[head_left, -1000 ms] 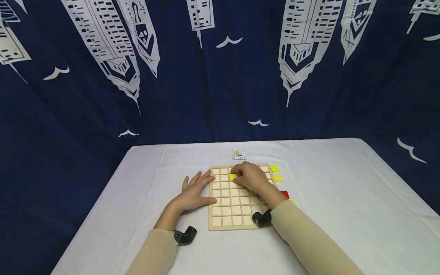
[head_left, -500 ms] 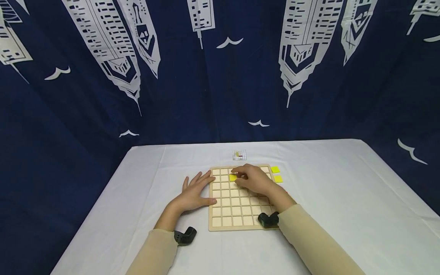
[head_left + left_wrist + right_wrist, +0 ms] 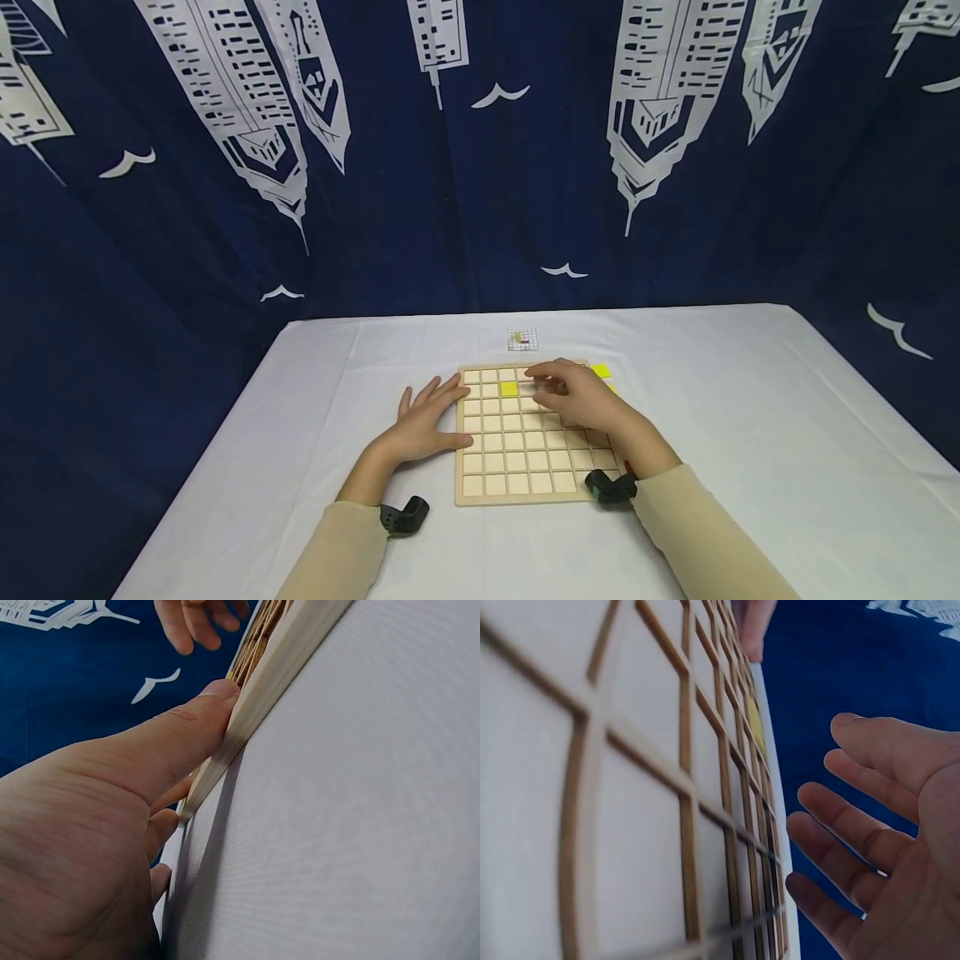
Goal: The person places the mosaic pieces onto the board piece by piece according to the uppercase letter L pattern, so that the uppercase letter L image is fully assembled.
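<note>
The left hand (image 3: 423, 425), fingers spread, touches a wooden grid board (image 3: 517, 482). The right hand (image 3: 576, 397), empty with fingers relaxed, hovers above it near a yellow tile (image 3: 509, 389).

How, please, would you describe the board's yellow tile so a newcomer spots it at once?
On the white table lies a wooden grid board. In the second row from its far edge, third column from the left, sits the yellow tile, bright among bare pale cells.

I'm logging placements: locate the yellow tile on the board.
In the head view, the yellow tile sits in the wooden board, second row from the far edge, third column from left, left of the right hand.
</note>
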Tool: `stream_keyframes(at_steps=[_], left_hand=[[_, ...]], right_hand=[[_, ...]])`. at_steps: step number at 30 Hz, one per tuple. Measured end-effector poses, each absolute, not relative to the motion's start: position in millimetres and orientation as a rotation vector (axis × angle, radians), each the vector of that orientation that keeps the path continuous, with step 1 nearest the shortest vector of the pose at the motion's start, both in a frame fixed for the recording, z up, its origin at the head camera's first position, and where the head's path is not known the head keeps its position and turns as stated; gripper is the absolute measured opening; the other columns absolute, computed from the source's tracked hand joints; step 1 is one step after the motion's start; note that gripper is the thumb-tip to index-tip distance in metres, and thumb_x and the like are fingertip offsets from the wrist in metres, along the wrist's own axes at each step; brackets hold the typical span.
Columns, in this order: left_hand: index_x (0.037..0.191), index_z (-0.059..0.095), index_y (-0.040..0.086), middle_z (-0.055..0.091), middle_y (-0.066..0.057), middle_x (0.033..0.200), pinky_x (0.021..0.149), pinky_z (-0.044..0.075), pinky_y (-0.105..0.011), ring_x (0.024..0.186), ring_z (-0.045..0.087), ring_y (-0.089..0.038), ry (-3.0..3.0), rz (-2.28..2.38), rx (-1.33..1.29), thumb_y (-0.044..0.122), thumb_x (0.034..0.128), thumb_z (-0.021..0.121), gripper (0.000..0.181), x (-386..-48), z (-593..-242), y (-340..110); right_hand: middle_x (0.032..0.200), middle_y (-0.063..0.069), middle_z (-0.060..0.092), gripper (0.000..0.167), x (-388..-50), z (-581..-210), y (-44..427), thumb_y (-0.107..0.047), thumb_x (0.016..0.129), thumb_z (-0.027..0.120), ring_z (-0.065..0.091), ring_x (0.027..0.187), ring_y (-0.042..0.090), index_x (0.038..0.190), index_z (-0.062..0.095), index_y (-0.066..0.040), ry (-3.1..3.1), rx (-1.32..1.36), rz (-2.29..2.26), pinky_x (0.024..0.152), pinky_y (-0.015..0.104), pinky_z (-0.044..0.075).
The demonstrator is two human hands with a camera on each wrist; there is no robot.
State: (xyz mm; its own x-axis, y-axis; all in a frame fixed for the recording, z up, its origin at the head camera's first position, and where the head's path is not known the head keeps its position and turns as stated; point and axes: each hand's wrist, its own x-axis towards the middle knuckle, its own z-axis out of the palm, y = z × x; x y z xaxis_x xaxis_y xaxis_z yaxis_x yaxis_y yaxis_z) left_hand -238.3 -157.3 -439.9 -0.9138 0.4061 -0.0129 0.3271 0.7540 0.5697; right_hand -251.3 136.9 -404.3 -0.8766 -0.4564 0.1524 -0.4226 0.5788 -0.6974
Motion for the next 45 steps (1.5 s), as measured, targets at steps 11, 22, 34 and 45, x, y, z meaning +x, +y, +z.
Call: stream_keyframes(at_steps=[11,22,34,45], left_hand=[[0.151,0.043,0.021,0.020,0.001,0.169,0.120,-0.012,-0.066,0.158,0.006,-0.032,2.823,0.856,0.586,0.044,0.0825,0.078,0.080,-240.4,-441.6,-159.4],[0.151,0.043,0.020,0.020,0.001,0.169,0.121,-0.014,-0.063,0.158,0.006,-0.031,2.806,0.875,0.576,0.045,0.0831,0.078,0.080,-238.9,-437.8,-160.5],[0.152,0.042,0.021,0.019,0.002,0.169,0.121,-0.015,-0.063,0.158,0.005,-0.031,2.801,0.874,0.593,0.046,0.0837,0.077,0.080,-239.1,-439.6,-159.7],[0.154,0.039,0.021,0.018,0.002,0.169,0.122,-0.009,-0.062,0.158,0.008,-0.030,2.795,0.827,0.600,0.047,0.0846,0.075,0.082,-239.1,-437.9,-159.0]], right_hand=[[0.121,0.014,0.066,0.033,-249.9,-403.2,159.7,-0.014,0.096,0.067,0.063,0.102,0.025,0.128,0.064,-0.008,2.857,-0.631,-1.259,0.086,0.038,0.056],[0.125,0.012,0.065,0.034,-254.6,-398.1,193.5,-0.014,0.094,0.069,0.062,0.103,0.028,0.127,0.065,-0.011,2.981,-0.451,-1.187,0.079,0.035,0.052],[0.124,0.013,0.064,0.034,-256.5,-407.3,214.5,-0.017,0.093,0.070,0.057,0.101,0.026,0.125,0.066,-0.010,2.966,-0.334,-1.115,0.081,0.034,0.048],[0.118,0.015,0.065,0.033,-258.1,-414.1,219.8,-0.012,0.089,0.072,0.052,0.091,0.021,0.121,0.068,-0.006,2.940,-0.334,-1.073,0.078,0.032,0.044]])
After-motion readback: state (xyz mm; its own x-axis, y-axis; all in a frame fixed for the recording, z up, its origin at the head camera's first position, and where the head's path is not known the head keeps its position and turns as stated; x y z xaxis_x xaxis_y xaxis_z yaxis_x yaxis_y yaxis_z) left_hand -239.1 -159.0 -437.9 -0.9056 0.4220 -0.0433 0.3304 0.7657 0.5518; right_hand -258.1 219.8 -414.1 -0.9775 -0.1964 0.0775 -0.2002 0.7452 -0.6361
